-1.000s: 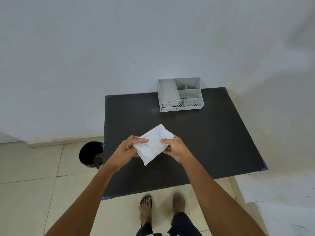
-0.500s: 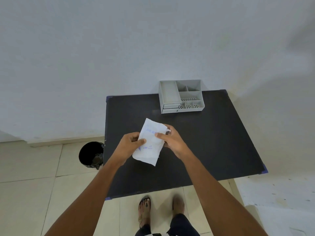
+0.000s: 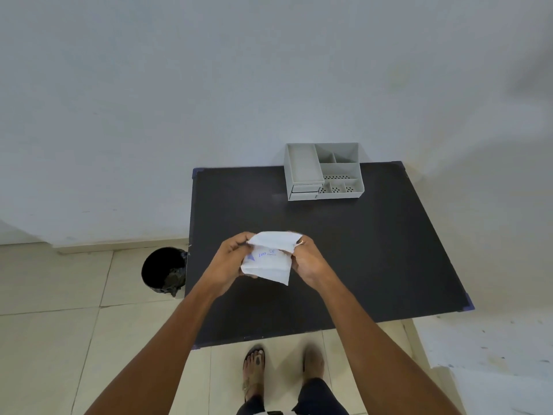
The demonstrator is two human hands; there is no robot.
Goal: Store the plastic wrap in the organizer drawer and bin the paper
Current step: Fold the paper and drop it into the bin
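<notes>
1. Left hand (image 3: pixel 230 262) and right hand (image 3: pixel 308 262) both pinch a white printed packet (image 3: pixel 267 260) above the black desk (image 3: pixel 374 250)
2. Grey organizer (image 3: pixel 324 172) sits at the desk's far edge
3. Black bin (image 3: pixel 163 269) stands on the floor left of the desk

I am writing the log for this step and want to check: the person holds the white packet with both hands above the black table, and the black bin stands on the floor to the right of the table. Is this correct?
Not quite. In the head view the black bin stands on the floor to the left of the black table, not the right. The rest holds: left hand and right hand both hold the white packet above the table.
</notes>
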